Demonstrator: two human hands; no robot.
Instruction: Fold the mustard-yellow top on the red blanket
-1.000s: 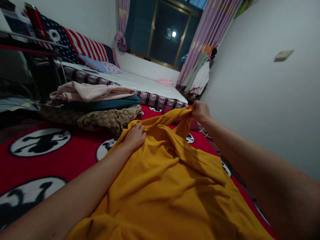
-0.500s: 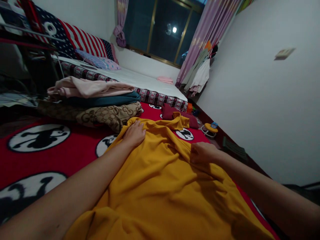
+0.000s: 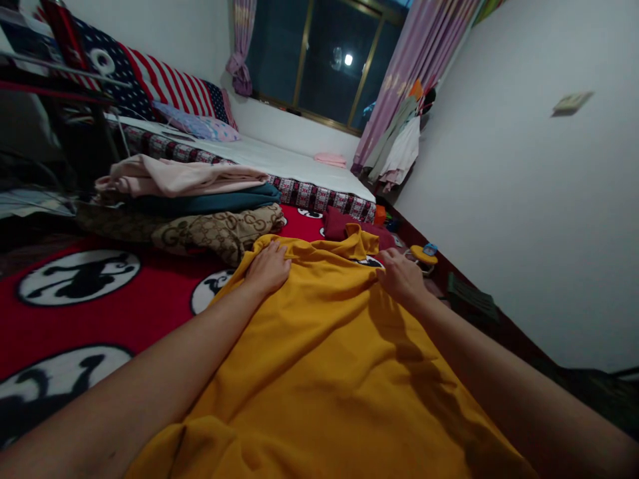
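A mustard-yellow garment [image 3: 319, 359] lies spread over the red blanket [image 3: 144, 299] with black-and-white round prints. My left hand [image 3: 268, 267] rests palm down on the garment's far left edge, fingers together. My right hand [image 3: 401, 274] presses flat on its far right edge, beside a small raised fold of yellow cloth [image 3: 355, 243]. Neither hand lifts the cloth.
A stack of folded clothes [image 3: 200, 206], pink on teal on brown patterned, lies to the far left. A dark red cloth [image 3: 344, 223] sits beyond the garment. A bed [image 3: 279, 163] lies behind, clothes hang by the curtain [image 3: 399, 153], and small objects sit on the floor [image 3: 424, 256] at right.
My right hand let go of the lifted far corner, came down onto the garment, then slid outward to its far right edge, flattening the cloth. My left hand stayed in place.
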